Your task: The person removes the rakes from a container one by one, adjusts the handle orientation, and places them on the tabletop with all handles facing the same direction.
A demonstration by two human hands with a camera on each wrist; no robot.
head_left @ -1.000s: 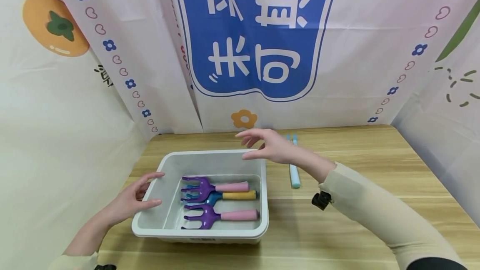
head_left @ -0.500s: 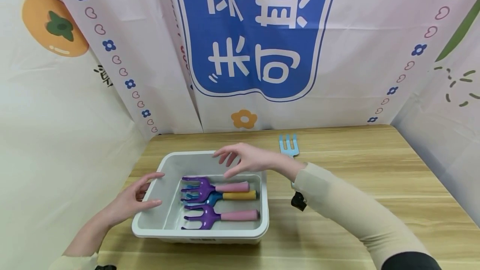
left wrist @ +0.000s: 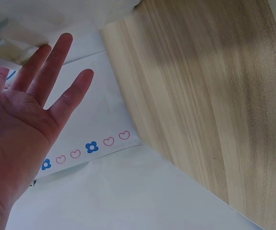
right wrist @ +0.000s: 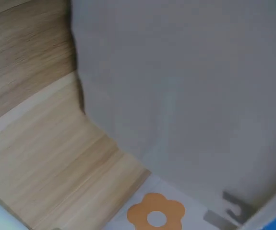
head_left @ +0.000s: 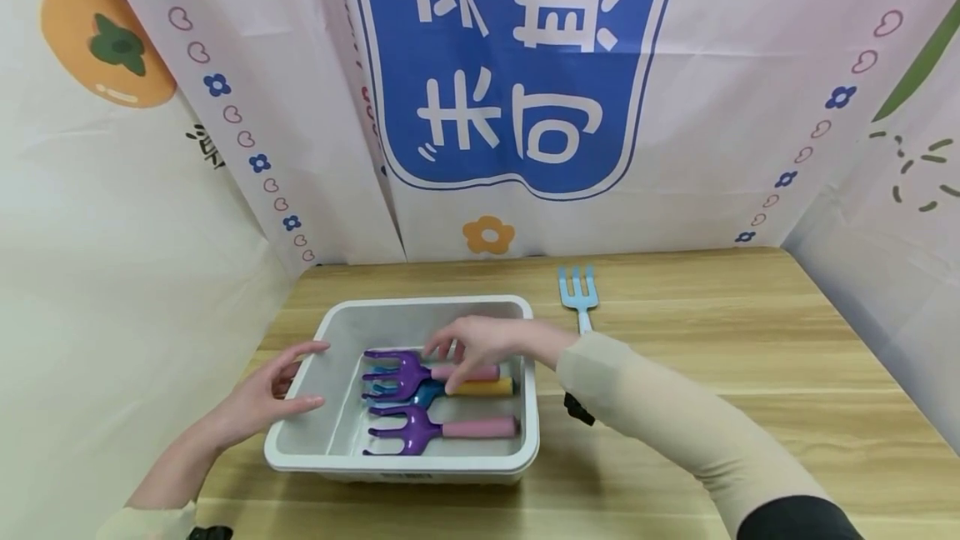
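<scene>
A white plastic basin [head_left: 408,465] stands on the table with several toy garden forks inside. The upper purple fork [head_left: 408,373] has a pink handle and partly covers a blue fork [head_left: 429,395] with a yellow handle. Nearer the front lies another purple fork [head_left: 420,430] with a pink handle. My left hand [head_left: 262,394] rests at the basin's left rim; its fingers look straight in the left wrist view, where the hand [left wrist: 25,110] shows its palm. My right hand [head_left: 480,346] is inside the basin, thumb and fingers spread over the upper fork's pink handle. Contact there is unclear.
A light blue fork [head_left: 578,298] lies on the wooden table [head_left: 712,340] right of the basin, its handle partly hidden by the right sleeve. Printed cloth [head_left: 675,215] hangs behind and at both sides. The basin's wall [right wrist: 186,96] fills most of the right wrist view.
My right hand has moved left and down from beyond the basin's right rim to over the upper fork's handle. The light blue fork's tines have come into view. My left hand stays put.
</scene>
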